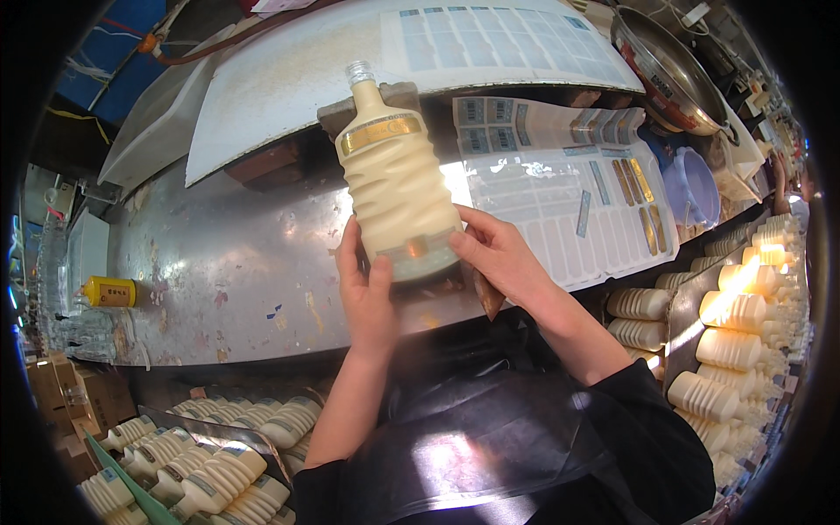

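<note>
A cream ribbed bottle (398,192) with a bare threaded neck lies across the metal bench, neck pointing away from me. Its shoulder rests against a grey block (337,116). A gold label (381,133) crosses the shoulder, and a silvery label (418,251) sits near the base. My left hand (363,284) is closed round the lower left side, thumb on the front. From the right, my right hand (499,254) grips the base, its thumb at the label's end. Below that hand a brown pointed flat piece (486,296) sticks out; its other end is hidden.
Sheets of blue and gold labels (569,192) lie right of the bottle, with another sheet (490,39) on the raised white board (280,96). A yellow bottle (109,291) lies at left. Crated cream bottles (219,477) flank me. A purple basin (691,188) stands at right.
</note>
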The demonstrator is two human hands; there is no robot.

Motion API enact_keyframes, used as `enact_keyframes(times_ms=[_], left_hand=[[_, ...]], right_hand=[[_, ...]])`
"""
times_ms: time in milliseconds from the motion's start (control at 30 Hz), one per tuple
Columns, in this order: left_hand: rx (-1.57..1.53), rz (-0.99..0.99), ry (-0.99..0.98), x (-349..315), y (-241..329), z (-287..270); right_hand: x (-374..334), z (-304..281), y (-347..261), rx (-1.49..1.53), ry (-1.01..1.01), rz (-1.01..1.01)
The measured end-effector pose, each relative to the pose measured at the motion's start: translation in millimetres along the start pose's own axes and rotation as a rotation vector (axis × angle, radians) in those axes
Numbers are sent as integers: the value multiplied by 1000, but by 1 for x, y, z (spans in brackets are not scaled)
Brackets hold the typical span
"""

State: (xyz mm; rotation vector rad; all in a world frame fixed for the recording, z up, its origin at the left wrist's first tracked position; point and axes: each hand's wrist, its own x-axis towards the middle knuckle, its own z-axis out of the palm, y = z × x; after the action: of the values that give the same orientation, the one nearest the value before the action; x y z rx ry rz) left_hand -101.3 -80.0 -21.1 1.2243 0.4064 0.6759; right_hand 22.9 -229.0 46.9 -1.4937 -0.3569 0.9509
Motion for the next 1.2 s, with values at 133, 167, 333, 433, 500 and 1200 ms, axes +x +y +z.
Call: enact_keyframes(times_ms=[133, 167, 333, 433, 500, 1200], left_hand=[[25, 18, -9, 0, -2, -1], [39, 27, -12, 0, -3, -3], [-245, -80, 9, -1, 4, -1], [-203, -25, 5, -2, -6, -7], [-147, -3, -6, 0, -6, -5], [-56, -10, -5, -2, 0, -2]], right_hand=[[1, -1, 3, -19, -3, -4], [1, -2, 3, -8, -13, 0], [-1, -11, 2, 92, -51, -12], [-1, -6, 2, 51, -47, 1], [0, -4, 3, 14, -33, 6], [-1, -1, 4, -81, 11, -13]])
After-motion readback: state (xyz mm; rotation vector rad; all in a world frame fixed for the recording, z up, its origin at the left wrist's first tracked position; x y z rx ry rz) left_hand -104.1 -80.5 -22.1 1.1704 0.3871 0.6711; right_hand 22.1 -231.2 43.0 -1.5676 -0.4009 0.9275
